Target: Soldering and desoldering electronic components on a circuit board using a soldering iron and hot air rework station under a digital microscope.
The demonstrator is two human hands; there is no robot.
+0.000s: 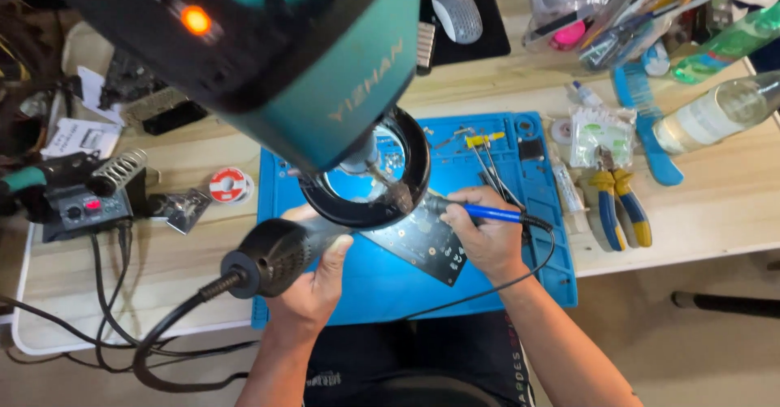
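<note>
**A:** What sits at the middle of it all?

**B:** A dark circuit board (pixel 426 244), lying flat on a blue work mat (pixel 520 277), tilted so one corner points toward the person. Its upper end runs under the black ring (pixel 366 188) of a teal microscope head (pixel 325 74), so that part is hidden.

**A:** And the hands?

**B:** The right hand (pixel 487 240) rests on the board's right edge. Its fingers are curled tight around a soldering iron with a blue grip (pixel 487 212), held like a pen, the tip aimed left under the ring. A black cord runs from the iron's back end, loops across the mat and off its front edge.

**A:** The left?

**B:** The left hand (pixel 313 289) is wrapped around the dark handle of a hot-air tool (pixel 272 257), thumb along the top. The handle's front goes beneath the ring, so I cannot tell where its nozzle ends. A thick black cable (pixel 171 326) trails from its back to the left.

**A:** What else is close by?

**B:** Tweezers (pixel 487 167) lie on the mat just above the right hand. To the right, off the mat, pliers with yellow and blue handles (pixel 617 208) lie on the wooden table (pixel 707 204). To the left stand a solder spool (pixel 229 185) and a soldering station (pixel 81 208) with a coiled stand. At the far edge, a grey mouse (pixel 457 13) sits on a dark pad.
</note>
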